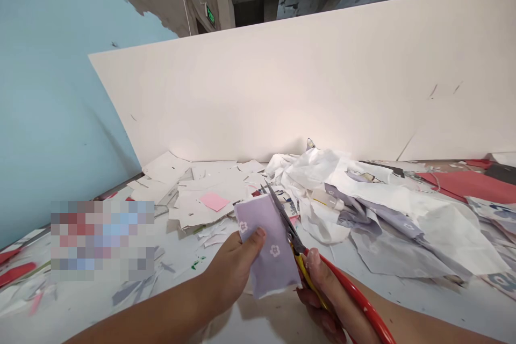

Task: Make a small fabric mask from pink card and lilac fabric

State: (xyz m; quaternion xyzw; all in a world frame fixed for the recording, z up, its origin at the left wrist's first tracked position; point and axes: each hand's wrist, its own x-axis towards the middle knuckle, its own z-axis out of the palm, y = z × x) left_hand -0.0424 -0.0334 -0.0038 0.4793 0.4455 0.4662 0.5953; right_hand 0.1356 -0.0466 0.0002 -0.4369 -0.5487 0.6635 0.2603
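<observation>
My left hand (pixel 237 266) pinches a lilac rectangular piece of fabric (pixel 274 274) with white flowers, thumb on top and the other fingers hidden beneath. Its edges show a thin white border. In my right hand (pixel 330 290) is a pair of scissors (pixel 292 234) with one red and one yellow handle. The dark blades point up and away, slightly parted at the tips, along the right edge of the lilac piece. Whether that edge lies between the blades I cannot tell.
White paper sheets (pixel 209 193) with a pink square (pixel 215 201) lie ahead to the left. Crumpled white and lilac fabric (pixel 374 209) is heaped at the right, red sheets (pixel 475 185) beyond. A white board (pixel 282 91) stands behind the table; scraps cover the left side.
</observation>
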